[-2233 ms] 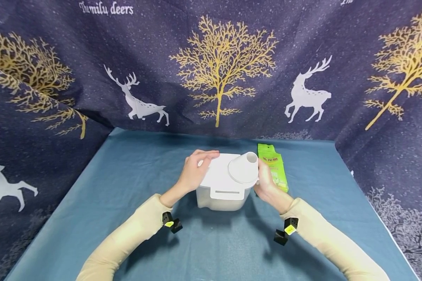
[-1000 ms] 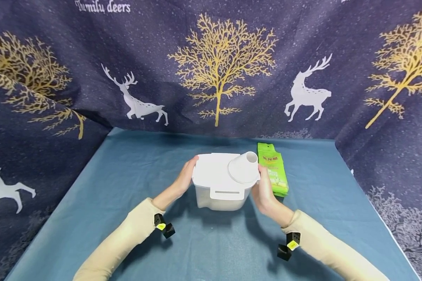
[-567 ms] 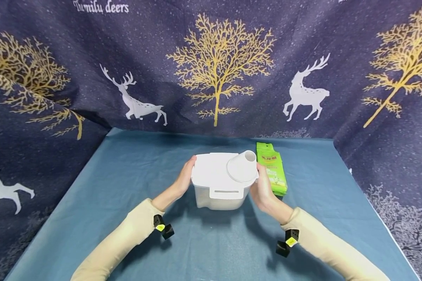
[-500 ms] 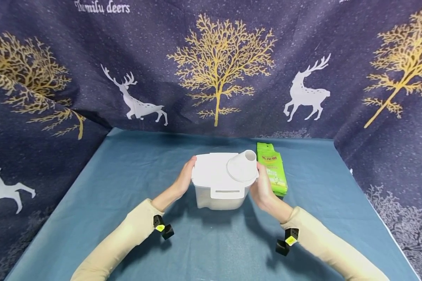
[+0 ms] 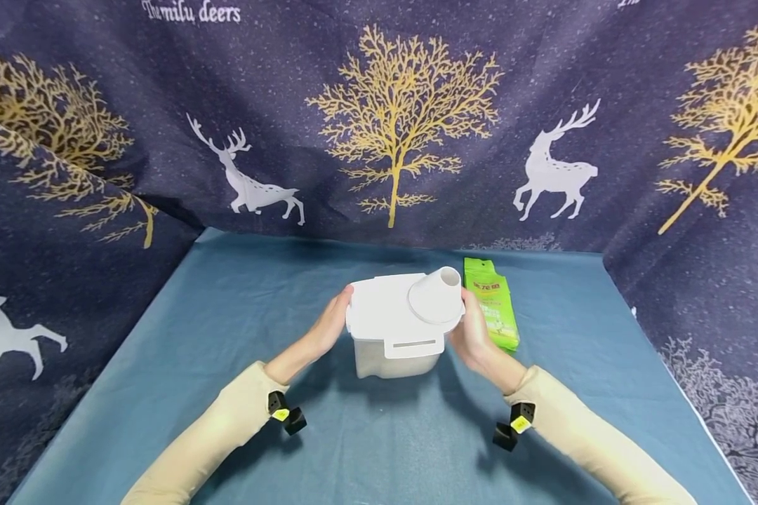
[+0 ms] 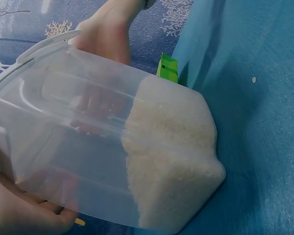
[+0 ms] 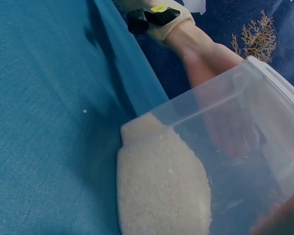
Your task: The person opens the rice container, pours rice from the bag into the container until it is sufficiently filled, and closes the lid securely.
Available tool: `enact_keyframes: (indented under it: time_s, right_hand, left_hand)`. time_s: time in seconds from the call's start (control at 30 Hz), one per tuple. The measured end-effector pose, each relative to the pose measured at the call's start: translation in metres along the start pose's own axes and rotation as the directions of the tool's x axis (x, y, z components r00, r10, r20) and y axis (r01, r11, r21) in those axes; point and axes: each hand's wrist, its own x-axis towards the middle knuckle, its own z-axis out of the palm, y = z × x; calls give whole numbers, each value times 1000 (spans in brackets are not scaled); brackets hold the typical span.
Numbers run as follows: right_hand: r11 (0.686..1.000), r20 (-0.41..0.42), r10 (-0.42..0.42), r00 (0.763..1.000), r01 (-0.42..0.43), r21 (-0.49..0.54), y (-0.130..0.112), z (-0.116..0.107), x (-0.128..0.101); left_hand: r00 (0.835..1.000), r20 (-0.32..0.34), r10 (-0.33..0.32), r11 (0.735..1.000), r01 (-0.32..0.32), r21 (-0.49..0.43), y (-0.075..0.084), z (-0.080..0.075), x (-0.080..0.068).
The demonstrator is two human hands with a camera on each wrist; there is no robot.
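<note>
A rice storage container (image 5: 385, 305) with a white lid and a round, slanted spout (image 5: 439, 294) is in the middle of the head view. Its clear walls show white rice (image 6: 171, 156) filling the lower part. My left hand (image 5: 331, 319) grips the container's left side, close under the lid. On the opposite side, beside the spout, my right hand (image 5: 474, 330) holds it. The left wrist view has the container's base right at the blue cloth. Seen through the wall in the right wrist view, the left hand (image 7: 225, 117) lies along the side.
A bright green packet (image 5: 493, 308) lies just right of my right hand. One small white speck (image 6: 254, 79) is on the blue tablecloth (image 5: 259, 280). A dark cloth with deer and trees (image 5: 394, 140) hangs behind the table.
My left hand has come down from the lid's top to the container's left side. Lately the container has turned slightly, its front latch shifting right. The right hand keeps its hold.
</note>
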Motion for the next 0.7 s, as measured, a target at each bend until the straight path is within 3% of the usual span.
enact_keyframes:
  time_s: [0.23,0.43,0.57,0.7]
  right_hand:
    - [1000,21,-10,1000,11,-18,-1,-1,5]
    - [997,-28,19,999,-21,-74,0,-2,0]
    - [986,-75,38,996,-50,-162,3,0,-8]
    - [971,-70,44,997,-59,-231,4,3,-16]
  left_hand:
    - [998,64,-28,999,25,48,1,-6,-3]
    - [985,158,76,996,-69,-54,2,-11,-1]
    - [985,151,79,996,-71,-58,2,-13,-1]
    - [988,139,72,997,-68,-31,3,-14,0]
